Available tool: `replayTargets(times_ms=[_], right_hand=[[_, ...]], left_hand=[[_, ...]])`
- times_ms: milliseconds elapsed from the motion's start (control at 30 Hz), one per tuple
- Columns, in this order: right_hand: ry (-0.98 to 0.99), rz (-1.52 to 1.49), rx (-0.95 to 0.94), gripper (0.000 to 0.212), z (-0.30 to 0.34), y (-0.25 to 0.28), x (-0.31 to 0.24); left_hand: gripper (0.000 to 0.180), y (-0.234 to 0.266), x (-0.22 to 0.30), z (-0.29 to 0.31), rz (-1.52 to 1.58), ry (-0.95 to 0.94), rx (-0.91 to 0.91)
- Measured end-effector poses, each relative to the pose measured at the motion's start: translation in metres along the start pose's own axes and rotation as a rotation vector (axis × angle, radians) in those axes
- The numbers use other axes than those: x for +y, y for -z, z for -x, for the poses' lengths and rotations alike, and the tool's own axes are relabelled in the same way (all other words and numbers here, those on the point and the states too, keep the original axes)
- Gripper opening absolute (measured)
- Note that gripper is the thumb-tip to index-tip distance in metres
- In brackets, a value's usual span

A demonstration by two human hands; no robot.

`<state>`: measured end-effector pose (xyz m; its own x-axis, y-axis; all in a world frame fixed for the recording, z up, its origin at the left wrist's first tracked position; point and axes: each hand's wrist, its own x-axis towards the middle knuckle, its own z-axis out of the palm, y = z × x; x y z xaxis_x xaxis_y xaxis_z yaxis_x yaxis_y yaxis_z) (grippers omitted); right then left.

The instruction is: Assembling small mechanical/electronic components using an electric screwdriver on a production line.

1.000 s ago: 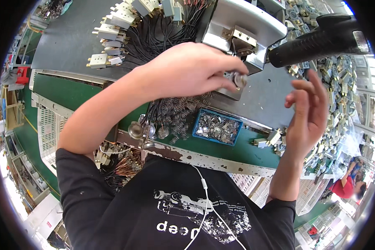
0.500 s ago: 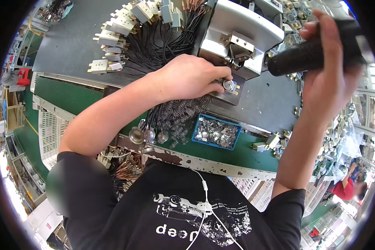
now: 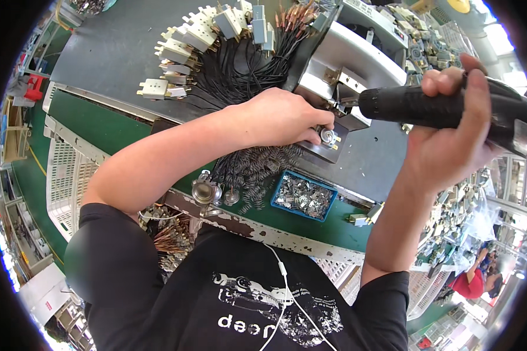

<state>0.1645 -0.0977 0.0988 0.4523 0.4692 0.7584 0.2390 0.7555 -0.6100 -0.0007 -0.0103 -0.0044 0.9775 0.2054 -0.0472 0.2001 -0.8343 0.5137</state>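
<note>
My left hand (image 3: 284,120) pinches a small plug part with a round metal coil or disc (image 3: 328,137) and brass prongs. The part rests on the dark metal base below a silver machine housing (image 3: 328,61). My right hand (image 3: 448,140) is wrapped round a black power screwdriver (image 3: 404,107), held sideways. Its tip points left at the small metal bracket (image 3: 350,82) on the housing front, above the part; whether it touches is hard to tell. Loose springs (image 3: 257,167) lie just below my left wrist.
Several pale and grey plugs (image 3: 196,35) with black cables (image 3: 234,73) fan out at the far left. A blue tray (image 3: 299,217) of small metal pieces stands near the bench's front edge, beside metal cups (image 3: 205,192). More plugs (image 3: 445,228) are heaped at right.
My right hand has brought the screwdriver left and slightly down, toward the bracket. My left hand keeps its pinch on the plug part. The whole view has shifted a little.
</note>
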Motion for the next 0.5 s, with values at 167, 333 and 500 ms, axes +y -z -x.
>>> replayTargets(times_ms=[167, 333, 500], right_hand=[[0.011, 0.05, 0.07, 0.017, 0.007, -0.008, 0.011], [0.042, 0.062, 0.036, 0.036, 0.008, -0.008, 0.016], [0.005, 0.123, 0.007, 0.055, 0.006, -0.011, 0.013]], left_hand=[[0.033, -0.001, -0.003, -0.001, -0.007, -0.022, 0.003], [0.033, 0.0, -0.003, -0.001, 0.014, -0.01, -0.008], [0.03, 0.006, 0.003, -0.002, 0.052, 0.035, -0.046]])
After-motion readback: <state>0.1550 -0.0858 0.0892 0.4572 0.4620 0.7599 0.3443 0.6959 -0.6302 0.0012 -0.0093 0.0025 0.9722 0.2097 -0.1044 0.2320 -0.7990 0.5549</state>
